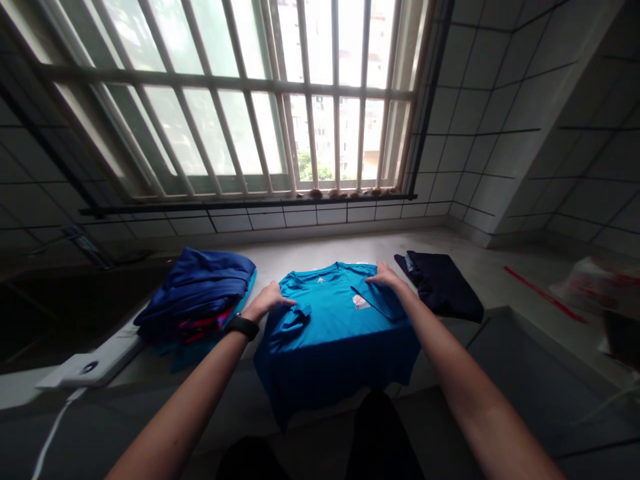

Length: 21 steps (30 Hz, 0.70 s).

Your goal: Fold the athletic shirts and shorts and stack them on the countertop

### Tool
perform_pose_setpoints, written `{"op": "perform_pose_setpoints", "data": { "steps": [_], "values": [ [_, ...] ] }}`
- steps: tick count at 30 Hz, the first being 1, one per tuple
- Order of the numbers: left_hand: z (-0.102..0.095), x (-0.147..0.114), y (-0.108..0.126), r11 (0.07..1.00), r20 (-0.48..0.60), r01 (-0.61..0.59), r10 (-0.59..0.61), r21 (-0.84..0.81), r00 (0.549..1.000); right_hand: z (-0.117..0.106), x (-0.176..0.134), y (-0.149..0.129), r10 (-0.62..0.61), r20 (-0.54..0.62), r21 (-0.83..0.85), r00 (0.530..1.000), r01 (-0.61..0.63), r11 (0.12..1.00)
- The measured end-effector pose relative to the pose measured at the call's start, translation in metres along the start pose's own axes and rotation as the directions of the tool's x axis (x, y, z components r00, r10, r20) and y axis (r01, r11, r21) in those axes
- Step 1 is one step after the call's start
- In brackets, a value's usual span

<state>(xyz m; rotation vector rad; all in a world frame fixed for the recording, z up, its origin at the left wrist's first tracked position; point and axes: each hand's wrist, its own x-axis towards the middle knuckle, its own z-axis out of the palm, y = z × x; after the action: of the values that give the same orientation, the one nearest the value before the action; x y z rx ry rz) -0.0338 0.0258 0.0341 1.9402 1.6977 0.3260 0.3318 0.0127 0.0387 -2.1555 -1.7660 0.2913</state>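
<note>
A bright blue T-shirt [325, 320] lies spread on the counter, collar toward the window, its lower part hanging over the front edge. My left hand [270, 301] rests at its left shoulder, thumb stretched apart from the fingers; a black band circles that wrist. Beside the thumb a sleeve [299, 312] is bunched inward. My right hand [387, 275] touches the right shoulder, its thumb and fingers also apart. Near it, a thin dark strip crosses the shirt next to a small white-and-red print [360, 302]. The undersides of my fingers are hidden.
At left, a stack of folded blue clothes [200, 287] stands beside a dark sink [60, 307] and a white power strip [95, 360] with a cable. Folded dark navy clothing [445, 283] lies at right. Farther right are a red strip [545, 293] and a plastic bag [595, 283].
</note>
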Motion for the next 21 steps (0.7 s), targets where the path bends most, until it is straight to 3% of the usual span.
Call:
{"op": "perform_pose_setpoints", "data": {
  "steps": [2, 5, 7, 9, 11, 13, 15, 17, 19, 21],
  "values": [
    [-0.003, 0.007, -0.002, 0.995, 0.108, 0.043, -0.033, -0.091, 0.994, 0.0, 0.005, 0.0, 0.051, 0.14, 0.147, 0.989, -0.071, 0.987],
    [-0.012, 0.012, -0.005, 0.978, 0.136, 0.09, -0.065, -0.188, 0.989, -0.01, 0.013, 0.0, 0.08, 0.384, 0.309, 0.92, -0.21, 0.928],
    [-0.02, 0.012, -0.004, 0.944, 0.123, 0.104, -0.068, -0.313, 0.99, -0.019, 0.017, -0.001, 0.055, 0.458, 0.371, 0.887, -0.247, 0.895],
    [-0.029, 0.013, 0.004, 0.919, 0.045, 0.076, -0.064, -0.387, 0.997, -0.028, 0.019, -0.007, 0.014, 0.452, 0.449, 0.892, -0.241, 0.86],
    [-0.038, 0.018, 0.019, 0.951, -0.14, -0.006, -0.039, -0.309, 0.989, -0.036, 0.022, -0.02, -0.015, 0.34, 0.527, 0.94, -0.177, 0.831],
    [-0.048, 0.025, 0.039, 0.982, -0.363, -0.107, 0.044, -0.154, 0.931, -0.044, 0.027, -0.036, -0.034, 0.106, 0.562, 0.994, -0.032, 0.827],
    [-0.059, 0.033, 0.057, 0.968, -0.522, -0.244, 0.177, -0.063, 0.834, -0.053, 0.033, -0.053, -0.065, -0.171, 0.539, 0.983, 0.148, 0.829],
    [-0.07, 0.036, 0.07, 0.913, -0.608, -0.404, 0.291, -0.053, 0.739, -0.062, 0.035, -0.065, -0.096, -0.358, 0.512, 0.929, 0.281, 0.812],
    [-0.078, 0.03, 0.073, 0.844, -0.641, -0.529, 0.356, -0.093, 0.681, -0.068, 0.029, -0.066, -0.129, -0.404, 0.538, 0.906, 0.349, 0.768],
    [-0.079, 0.009, 0.066, 0.777, -0.614, -0.604, 0.394, -0.175, 0.685, -0.066, 0.012, -0.055, -0.17, -0.375, 0.606, 0.911, 0.38, 0.699]
  ]
}}
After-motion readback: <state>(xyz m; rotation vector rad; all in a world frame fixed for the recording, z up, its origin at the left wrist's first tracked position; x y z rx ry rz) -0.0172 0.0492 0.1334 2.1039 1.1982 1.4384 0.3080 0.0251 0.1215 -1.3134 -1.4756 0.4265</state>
